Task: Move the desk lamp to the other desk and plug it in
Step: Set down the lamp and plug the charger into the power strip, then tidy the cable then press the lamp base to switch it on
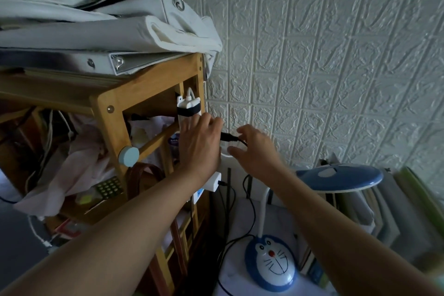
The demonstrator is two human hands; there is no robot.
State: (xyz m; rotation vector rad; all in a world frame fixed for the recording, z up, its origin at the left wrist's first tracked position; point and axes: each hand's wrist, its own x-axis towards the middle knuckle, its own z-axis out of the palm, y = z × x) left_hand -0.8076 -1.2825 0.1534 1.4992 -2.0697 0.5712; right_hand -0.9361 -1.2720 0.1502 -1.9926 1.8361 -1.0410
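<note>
— Hands: how many, and doing what?

— 2. The left hand (200, 144) lies flat, fingers together, against the white plastic power strip (189, 109) strapped to the wooden shelf unit (113, 113). The right hand (257, 149) has its fingers spread and curled, fingertips touching the black plug (227, 137).

— Lamps?

— 1 blue-and-white cartoon-cat desk lamp (270, 263), standing on the white desk (242, 214) below, 1 black cord (252, 216) trailing upward.

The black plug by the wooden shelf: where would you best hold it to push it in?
Probably by its stubby black body, pinched from the right, the cord side: it lies level, nose toward the white power strip under the left hand, with the right hand open beside it.
</note>
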